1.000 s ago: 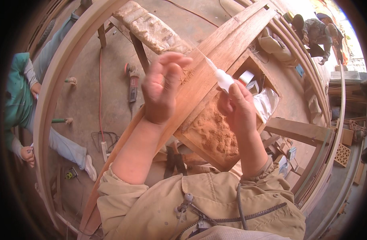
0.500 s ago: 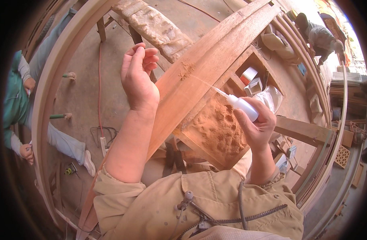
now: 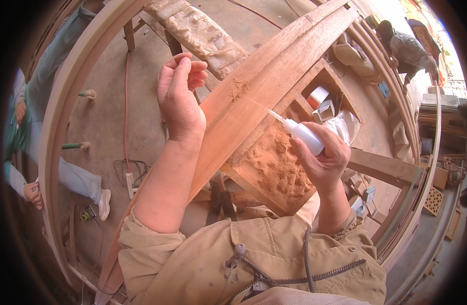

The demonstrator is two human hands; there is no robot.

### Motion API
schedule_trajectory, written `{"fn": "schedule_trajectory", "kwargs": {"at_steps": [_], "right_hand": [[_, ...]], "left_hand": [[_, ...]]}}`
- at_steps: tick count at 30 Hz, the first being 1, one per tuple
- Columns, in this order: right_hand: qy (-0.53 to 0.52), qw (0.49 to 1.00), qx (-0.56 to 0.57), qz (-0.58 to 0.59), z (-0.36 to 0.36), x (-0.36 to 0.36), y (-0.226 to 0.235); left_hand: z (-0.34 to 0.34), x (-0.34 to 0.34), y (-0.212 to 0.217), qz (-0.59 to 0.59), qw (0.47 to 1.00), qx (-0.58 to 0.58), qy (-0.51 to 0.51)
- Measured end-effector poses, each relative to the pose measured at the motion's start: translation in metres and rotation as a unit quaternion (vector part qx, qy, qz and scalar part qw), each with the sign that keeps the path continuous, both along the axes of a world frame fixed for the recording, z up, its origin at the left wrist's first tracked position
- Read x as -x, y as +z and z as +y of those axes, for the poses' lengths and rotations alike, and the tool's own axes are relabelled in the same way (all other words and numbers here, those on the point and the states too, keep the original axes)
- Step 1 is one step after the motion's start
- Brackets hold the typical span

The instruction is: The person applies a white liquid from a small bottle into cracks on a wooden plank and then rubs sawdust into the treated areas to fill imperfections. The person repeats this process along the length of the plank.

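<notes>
My right hand grips a white squeeze bottle with a long thin nozzle. The nozzle tip points left, over the near edge of a long reddish wooden board. On the board, left of the tip, lies a small heap of sawdust. My left hand is raised by the board's left side, thumb and fingertips drawn together in a pinch. Whatever the pinch may hold cannot be seen. Beneath the bottle is a wooden tray filled with reddish sawdust.
Small boxes and a plastic bag sit in the tray's far compartment. Curved wooden frames rise on both sides. One co-worker is at the left, another at the far right. A red cord runs along the floor.
The bottle and my right hand have shifted slightly left. My left hand has moved a little to the right, still pinched. The co-worker at the left has moved further left.
</notes>
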State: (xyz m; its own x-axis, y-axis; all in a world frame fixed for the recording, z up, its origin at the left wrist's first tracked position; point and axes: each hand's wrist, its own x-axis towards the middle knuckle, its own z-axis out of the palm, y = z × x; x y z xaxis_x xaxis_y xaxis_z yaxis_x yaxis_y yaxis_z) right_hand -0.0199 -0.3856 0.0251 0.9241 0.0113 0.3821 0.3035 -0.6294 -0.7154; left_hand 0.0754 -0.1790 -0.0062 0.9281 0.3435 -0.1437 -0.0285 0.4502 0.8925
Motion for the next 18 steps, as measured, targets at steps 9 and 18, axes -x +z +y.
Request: {"fn": "schedule_trajectory", "kwargs": {"at_steps": [9,18], "right_hand": [[0.014,0.998,0.042,-0.040,0.0004,-0.0040,0.0032],[-0.015,0.999,0.019,-0.027,-0.0014,-0.0032,-0.0016]], "left_hand": [[-0.0002,-0.0003,-0.0003,-0.005,1.000,-0.006,0.000],[-0.0010,0.0004,0.0020,-0.003,1.000,-0.015,0.002]]}}
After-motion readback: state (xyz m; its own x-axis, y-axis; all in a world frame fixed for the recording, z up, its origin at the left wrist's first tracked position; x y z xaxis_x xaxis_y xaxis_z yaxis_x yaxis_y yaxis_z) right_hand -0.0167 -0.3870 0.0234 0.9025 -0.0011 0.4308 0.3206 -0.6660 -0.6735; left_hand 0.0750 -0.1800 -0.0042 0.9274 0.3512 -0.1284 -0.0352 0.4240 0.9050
